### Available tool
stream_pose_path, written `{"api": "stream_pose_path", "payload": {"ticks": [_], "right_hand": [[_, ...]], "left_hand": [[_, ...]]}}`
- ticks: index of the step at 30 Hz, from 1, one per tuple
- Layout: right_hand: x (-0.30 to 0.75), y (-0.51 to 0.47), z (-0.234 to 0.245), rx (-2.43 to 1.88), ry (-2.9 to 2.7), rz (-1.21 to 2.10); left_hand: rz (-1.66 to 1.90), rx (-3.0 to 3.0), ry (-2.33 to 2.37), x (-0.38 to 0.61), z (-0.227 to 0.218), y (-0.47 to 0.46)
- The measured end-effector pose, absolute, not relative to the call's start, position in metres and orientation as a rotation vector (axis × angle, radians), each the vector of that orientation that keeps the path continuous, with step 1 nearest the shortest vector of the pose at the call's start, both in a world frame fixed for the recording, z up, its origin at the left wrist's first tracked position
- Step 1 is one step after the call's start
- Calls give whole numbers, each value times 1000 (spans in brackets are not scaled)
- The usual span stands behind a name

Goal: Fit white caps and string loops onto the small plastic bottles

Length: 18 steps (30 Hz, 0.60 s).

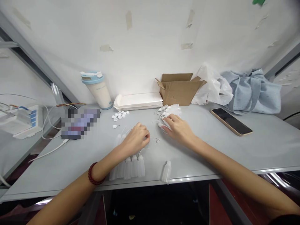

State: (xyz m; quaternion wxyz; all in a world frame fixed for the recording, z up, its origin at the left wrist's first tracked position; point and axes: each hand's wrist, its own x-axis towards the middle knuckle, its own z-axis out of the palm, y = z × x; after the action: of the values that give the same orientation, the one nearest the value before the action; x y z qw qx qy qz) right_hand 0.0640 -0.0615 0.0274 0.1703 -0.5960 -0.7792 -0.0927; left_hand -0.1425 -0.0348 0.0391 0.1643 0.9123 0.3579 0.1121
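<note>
My left hand (pixel 137 137) is closed above a row of small translucent plastic bottles (pixel 127 168), its fingers curled in. Whatever those fingers may hold is hidden. A thin white string curves beside the hand. My right hand (pixel 179 126) reaches to a small pile of white pieces with thin strings (pixel 161 113), thumb and index finger apart at the pile's edge. Between the hands lies a little white looped piece (pixel 157 140). One separate translucent bottle (pixel 166 172) lies near the table's front edge. Several white caps (pixel 120 115) are heaped beyond my left hand, with one needle-tipped cap (pixel 114 126) nearer.
Along the wall stand a cream tumbler (pixel 99 92), a stack of white trays (pixel 140 100), an open cardboard box (pixel 179 90), a white plastic bag (pixel 213 87) and a blue cloth bag (pixel 257 93). A phone (pixel 232 121) lies right; a power strip (pixel 30 122) with cables is left.
</note>
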Motion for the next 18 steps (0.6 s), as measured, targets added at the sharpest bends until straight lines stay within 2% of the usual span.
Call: {"api": "stream_pose_path", "payload": {"ticks": [3,5,12,14,18], "right_hand": [[65,-67,38,-1684,-2065,-69],[65,-75,49,-1631,-1991,187],[61,-106,81,-1038,-2480,1700],[58,-109,77,-944,-2579,1853],[53,-108,68,-914,-2679,1841]], "left_hand": [[449,2590,991,-141,40,-35],[562,2564,996,-142,42,-35],[811,2275,1190,-148,54,-34],[823,2200,1253,-150,57,-34],[821,2131,1316,-150,61,-35]]}}
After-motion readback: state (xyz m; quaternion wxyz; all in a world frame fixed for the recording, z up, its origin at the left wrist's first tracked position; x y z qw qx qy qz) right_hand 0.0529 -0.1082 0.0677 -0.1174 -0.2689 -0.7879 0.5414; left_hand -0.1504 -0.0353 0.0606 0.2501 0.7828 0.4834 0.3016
